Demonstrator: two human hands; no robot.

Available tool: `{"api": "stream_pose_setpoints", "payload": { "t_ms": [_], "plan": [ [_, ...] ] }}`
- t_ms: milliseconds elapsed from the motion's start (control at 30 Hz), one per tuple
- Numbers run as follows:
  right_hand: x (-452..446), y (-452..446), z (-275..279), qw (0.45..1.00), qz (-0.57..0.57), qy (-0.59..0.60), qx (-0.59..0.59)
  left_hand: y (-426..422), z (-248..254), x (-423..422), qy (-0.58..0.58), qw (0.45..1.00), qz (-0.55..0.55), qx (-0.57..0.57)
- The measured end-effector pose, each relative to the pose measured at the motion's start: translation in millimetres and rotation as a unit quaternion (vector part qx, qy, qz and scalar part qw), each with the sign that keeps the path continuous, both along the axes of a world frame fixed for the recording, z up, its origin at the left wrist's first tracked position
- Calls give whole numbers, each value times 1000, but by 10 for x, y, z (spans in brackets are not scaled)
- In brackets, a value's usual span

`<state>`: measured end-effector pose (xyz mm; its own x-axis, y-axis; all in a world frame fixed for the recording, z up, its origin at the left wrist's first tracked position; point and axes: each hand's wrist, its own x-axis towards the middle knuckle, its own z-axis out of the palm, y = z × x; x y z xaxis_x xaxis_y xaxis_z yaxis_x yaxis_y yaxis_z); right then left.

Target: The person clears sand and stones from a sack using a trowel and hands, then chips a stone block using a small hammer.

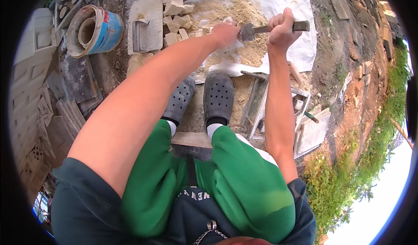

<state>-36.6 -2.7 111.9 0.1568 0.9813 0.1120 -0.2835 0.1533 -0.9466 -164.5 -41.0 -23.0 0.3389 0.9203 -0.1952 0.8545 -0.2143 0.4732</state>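
Nearest are the dark shirt (82, 192) and green trousers (252, 179) of the person, knees bent and apart. Beyond the trousers, two grey perforated clogs (219, 95) stand side by side over white socks. Right of them lie a pale open frame (303, 98) and, just beside it, a few flat pale slabs (314, 132).

Past the clogs, the right hand (283, 31) is closed firmly around the handle of a hammer (247, 31), thumb pointing away from the body. The handle's end sticks out to the right of the fist, and the head lies to its left, just beside the left hand (224, 35) and above the yellowish stone crumbs (248, 11). The left hand's grip is blurred and partly hidden; how far it is open, and whether it has hold of anything, cannot be told.

Beneath the hammer and crumbs, a white sheet (307, 49) covers the ground. Farther left, broken pale stone chunks (174, 6) lie in a pile near a flat board (150, 10). Beyond that board to the left is a blue bucket (106, 31) with a smaller round container (87, 31) inside.
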Motion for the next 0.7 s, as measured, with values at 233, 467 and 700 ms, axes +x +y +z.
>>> {"api": "stream_pose_setpoints", "payload": {
  "t_ms": [233, 467, 700],
  "plan": [
    [62, -281, 26, 999, -4, 29, -23, -210, 36, -110, 12, 997, -66, 29],
    [55, -370, 57, 999, 17, 22, -26, -279, 18, -208, -20, 997, 67, 20],
    [-14, -405, 317, 999, 37, 26, 7, -339, -42, -330, -25, 999, 4, -34]
  ]
}}
